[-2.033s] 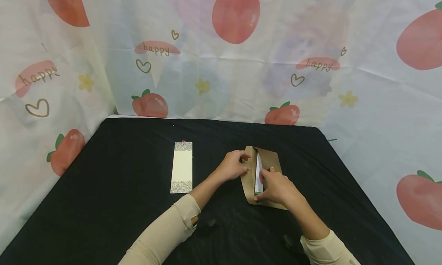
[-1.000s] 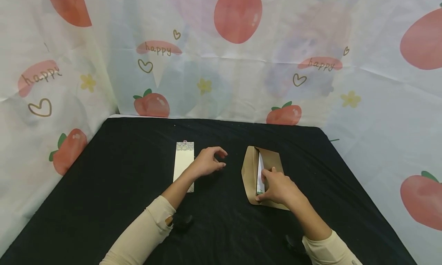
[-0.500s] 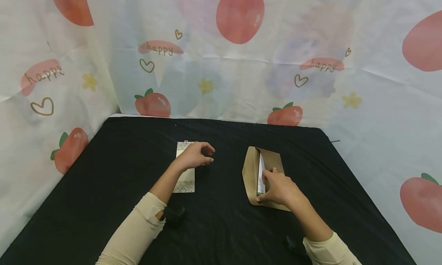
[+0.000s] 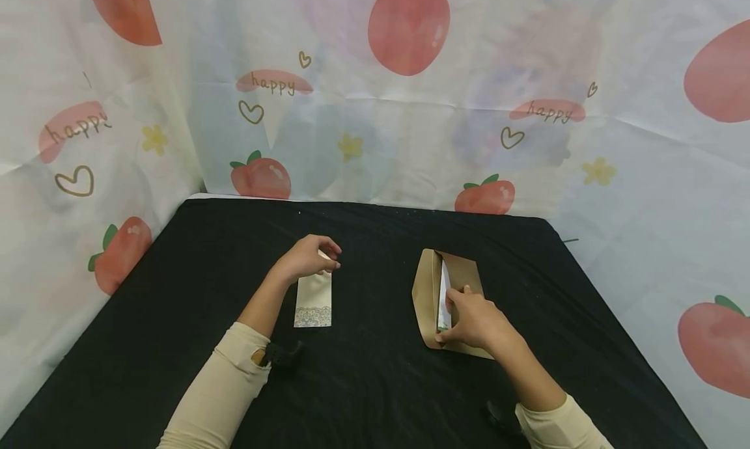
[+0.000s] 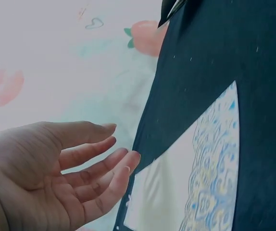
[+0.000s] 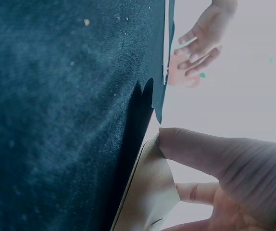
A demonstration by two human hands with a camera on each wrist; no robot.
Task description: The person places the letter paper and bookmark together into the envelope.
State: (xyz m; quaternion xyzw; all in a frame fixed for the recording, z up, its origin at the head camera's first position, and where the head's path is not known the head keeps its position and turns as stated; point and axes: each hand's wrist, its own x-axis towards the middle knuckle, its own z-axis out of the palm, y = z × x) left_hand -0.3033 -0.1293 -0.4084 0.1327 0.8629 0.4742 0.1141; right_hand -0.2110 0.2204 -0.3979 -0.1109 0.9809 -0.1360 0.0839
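I see the left hand point(image 4: 306, 257) relaxed above the card point(image 4: 314, 296), right hand point(image 4: 477, 320) pinching the envelope point(image 4: 425, 299); left wrist view reveals blue swirls point(image 5: 214, 166) the head view blurs.

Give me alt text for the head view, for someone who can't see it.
A person's right hand holds an open tan envelope with white paper in its opening; the left hand hovers over a pale, patterned card. Envelope and card lie on black cloth, before a fruit-print backdrop.
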